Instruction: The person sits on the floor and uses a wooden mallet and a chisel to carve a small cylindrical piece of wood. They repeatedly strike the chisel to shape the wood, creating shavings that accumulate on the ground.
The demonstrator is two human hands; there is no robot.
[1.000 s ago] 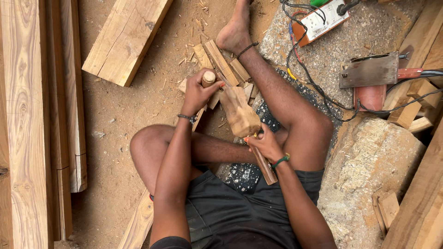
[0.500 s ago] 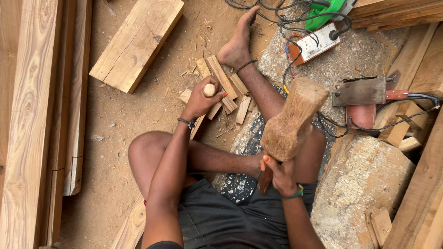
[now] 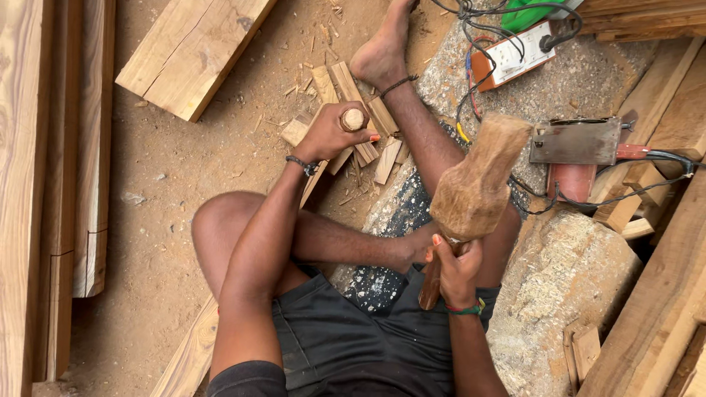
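The person sits on the sandy floor (image 3: 184, 169), seen from above, legs folded around the work. The left hand (image 3: 334, 136) is wrapped tight around the round wooden handle of a chisel (image 3: 354, 119), whose butt end shows at the top of the fist; the blade below is hidden by the hand. It stands over a cluster of short wood offcuts (image 3: 353, 103) lying on the floor at about 12 o'clock from the person's lap, just beside the bare foot (image 3: 382, 48).

The right hand (image 3: 456, 268) is clenched on the shaft of a heavy wooden mallet (image 3: 478, 180), raised clear of the chisel, its blocky head up at about 1 o'clock from that hand and well apart from the left hand. The two hands are apart, each clamped on its own tool.

At 10 o'clock lies a thick plank block (image 3: 191, 48); long boards (image 3: 29, 184) run along the 9 o'clock edge. At 2 o'clock a power tool with a metal plate (image 3: 577, 143) rests on rough stone (image 3: 566, 272), with black cables (image 3: 471, 66) leading towards a white and orange switch box (image 3: 515, 55) at about 1 o'clock. More timber (image 3: 662, 309) is stacked at 4 o'clock.
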